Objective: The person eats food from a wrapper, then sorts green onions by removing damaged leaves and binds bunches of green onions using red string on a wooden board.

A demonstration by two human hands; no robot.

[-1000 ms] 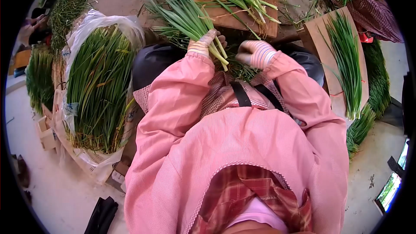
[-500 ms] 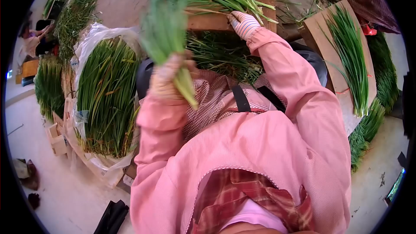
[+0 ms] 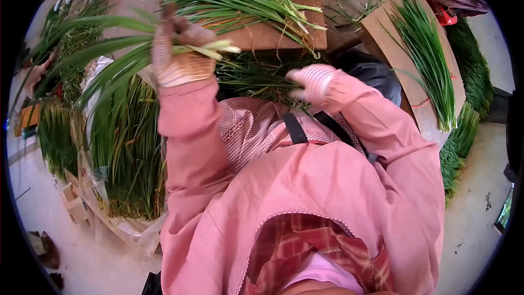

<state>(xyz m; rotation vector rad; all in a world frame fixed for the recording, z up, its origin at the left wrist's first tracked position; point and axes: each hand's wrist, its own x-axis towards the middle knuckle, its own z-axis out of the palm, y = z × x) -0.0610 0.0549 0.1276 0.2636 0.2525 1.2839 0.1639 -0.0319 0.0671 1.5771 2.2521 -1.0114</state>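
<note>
My left hand (image 3: 183, 54), in a striped glove, is closed around a small bunch of garlic chives (image 3: 117, 49). Its pale stem ends point right and its long leaves fan out to the left, above a plastic-lined basket of chives (image 3: 128, 147). My right hand (image 3: 314, 82), gloved too, hovers over loose leaves (image 3: 251, 76) near my lap; its fingers are smeared by motion. In front of both hands a large heap of chives (image 3: 245, 0) lies on a brown board (image 3: 267, 38), stem ends to the right.
At right, a chive bundle with red ties (image 3: 426, 54) rests on a cardboard sheet (image 3: 376, 22). More chives (image 3: 469, 71) stand beyond it. Upright chives (image 3: 57, 142) and leaf scraps (image 3: 76, 76) are at far left, where another person's arm (image 3: 38, 74) partly shows.
My left hand has moved up and left, and its bunch has turned from upright to sideways. My right hand has left the board's edge and come down towards my lap.
</note>
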